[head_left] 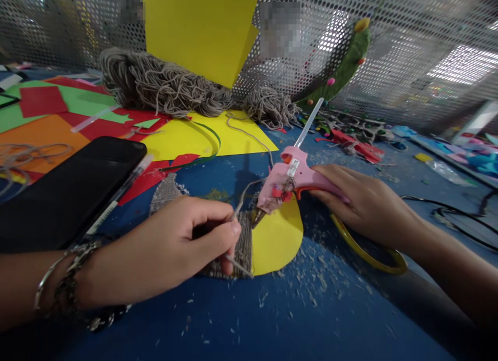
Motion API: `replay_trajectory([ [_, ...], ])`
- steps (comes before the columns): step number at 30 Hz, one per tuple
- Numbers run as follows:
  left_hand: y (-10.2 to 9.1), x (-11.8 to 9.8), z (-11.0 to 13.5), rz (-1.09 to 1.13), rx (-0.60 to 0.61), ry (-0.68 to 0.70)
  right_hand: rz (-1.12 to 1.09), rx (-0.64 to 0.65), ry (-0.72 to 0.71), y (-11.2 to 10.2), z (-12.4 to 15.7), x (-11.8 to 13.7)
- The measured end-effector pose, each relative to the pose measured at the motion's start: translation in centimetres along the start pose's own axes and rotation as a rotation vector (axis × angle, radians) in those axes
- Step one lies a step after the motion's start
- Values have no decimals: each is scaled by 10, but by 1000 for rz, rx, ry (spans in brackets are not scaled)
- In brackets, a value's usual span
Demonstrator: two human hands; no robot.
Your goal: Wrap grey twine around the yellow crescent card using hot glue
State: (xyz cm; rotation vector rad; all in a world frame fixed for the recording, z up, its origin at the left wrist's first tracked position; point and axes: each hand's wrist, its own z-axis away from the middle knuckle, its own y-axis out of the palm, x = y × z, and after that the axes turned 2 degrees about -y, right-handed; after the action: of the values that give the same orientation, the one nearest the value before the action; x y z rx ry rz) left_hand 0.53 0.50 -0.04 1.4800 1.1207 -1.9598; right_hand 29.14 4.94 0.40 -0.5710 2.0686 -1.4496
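Two hands work over one desk (241, 324). The left hand (175, 247) pinches one gray yarn strand (241, 199) between thumb and forefinger; the right hand (358, 195) grips one pink glue gun (282, 182) by its handle, a single clear glue stick (309, 123) protruding from the back. Beneath them lies one yellow paper cutout (278, 239). Farther out are one yellow ring (352, 250), one pen (120, 193), one black phone (70, 190), two yarn heaps and one curved green piece (346, 65) dotted with pompoms.

The cutout sits flat on the desk, rounded and bare at its right end, with tight gray yarn rows covering it to the left of the nozzle. The glue gun's body is smudged and stringy with residue.

The left hand hides the cutout's middle; whether the nozzle touches it cannot be told. The phone is cut off at the left edge.
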Motion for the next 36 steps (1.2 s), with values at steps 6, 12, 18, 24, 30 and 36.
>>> replay_trajectory([
  [6,-1,-1,0,6,8,-19,-13,35,27,-2,0,1],
  [12,0,-1,0,9,3,-20,-12,21,57,-2,-2,-2],
  [18,0,-2,-1,30,17,-27,3,21,75,0,-3,-2],
  [24,0,-2,-1,13,2,-14,10,18,79,1,-3,-3],
  [30,0,-2,0,18,12,-28,0,68,115,-1,-3,-2],
  [36,-1,-1,0,4,6,-16,29,101,132,-2,-2,0],
])
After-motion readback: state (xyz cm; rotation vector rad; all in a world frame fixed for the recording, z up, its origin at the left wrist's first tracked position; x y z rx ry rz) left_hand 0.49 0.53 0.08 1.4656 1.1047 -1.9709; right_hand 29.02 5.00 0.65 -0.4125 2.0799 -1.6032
